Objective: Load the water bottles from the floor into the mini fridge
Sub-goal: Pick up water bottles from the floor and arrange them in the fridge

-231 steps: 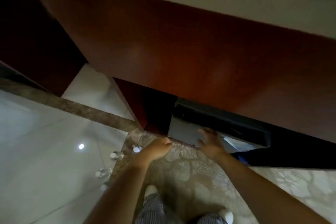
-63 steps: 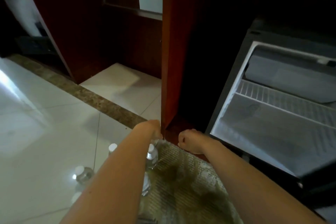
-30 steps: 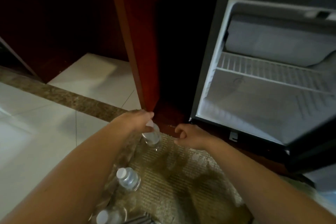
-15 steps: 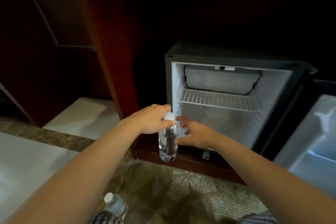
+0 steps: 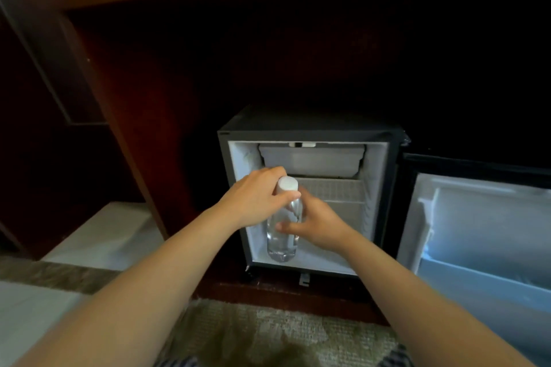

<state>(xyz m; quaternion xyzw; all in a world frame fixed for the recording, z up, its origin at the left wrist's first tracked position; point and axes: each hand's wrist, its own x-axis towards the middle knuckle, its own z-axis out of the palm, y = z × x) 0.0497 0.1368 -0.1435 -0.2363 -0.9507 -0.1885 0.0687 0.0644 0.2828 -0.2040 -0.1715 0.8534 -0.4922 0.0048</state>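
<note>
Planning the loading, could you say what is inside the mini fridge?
A white wire shelf and grey freezer box show; clear plastic bottle, left hand, right hand cover the lower-left.

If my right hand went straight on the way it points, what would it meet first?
The water bottle: the right hand lays its thumb across its body; the left hand grips its cap. Beyond it, probably the left wall of the mini fridge.

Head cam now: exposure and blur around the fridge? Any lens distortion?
Head view: cabinet around the mini fridge nearly black, its white interior well lit; head view: water bottle, left hand and right hand mostly sharp; head view: forearms stretched by the wide angle.
</note>
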